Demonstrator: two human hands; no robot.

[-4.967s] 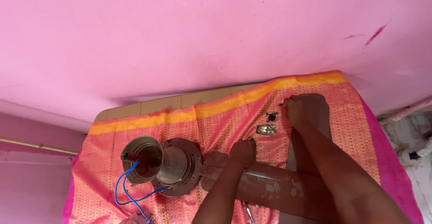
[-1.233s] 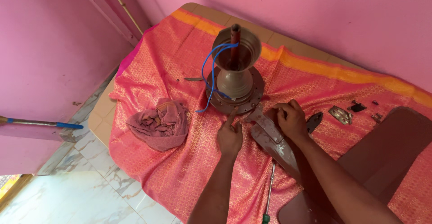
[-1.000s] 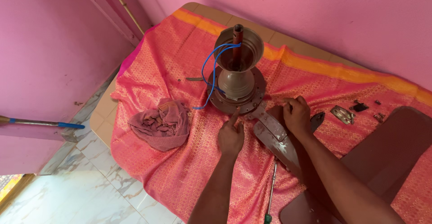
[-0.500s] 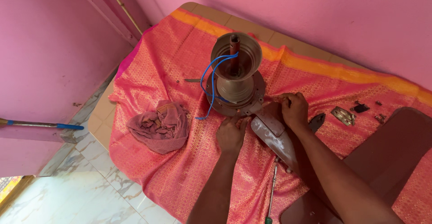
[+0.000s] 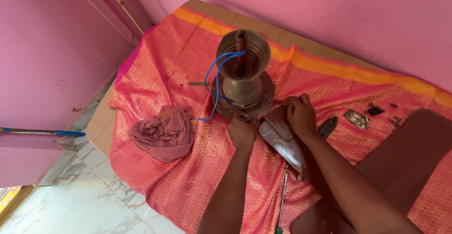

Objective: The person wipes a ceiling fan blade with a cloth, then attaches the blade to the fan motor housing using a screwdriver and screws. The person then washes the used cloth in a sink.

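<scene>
You get bright, even daylight, soft shadows, no harsh glare; focus stays sharp, with slight wide-angle stretching at edges.

Two bare forearms, no sleeves or jewellery

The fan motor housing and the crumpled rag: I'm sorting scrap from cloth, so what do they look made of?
The fan motor housing looks like metal with a dull brownish, worn finish; it shows a faint sheen on its flared cup. The crumpled rag looks like soft woven cloth, faded pink, lying in limp folds.
</scene>
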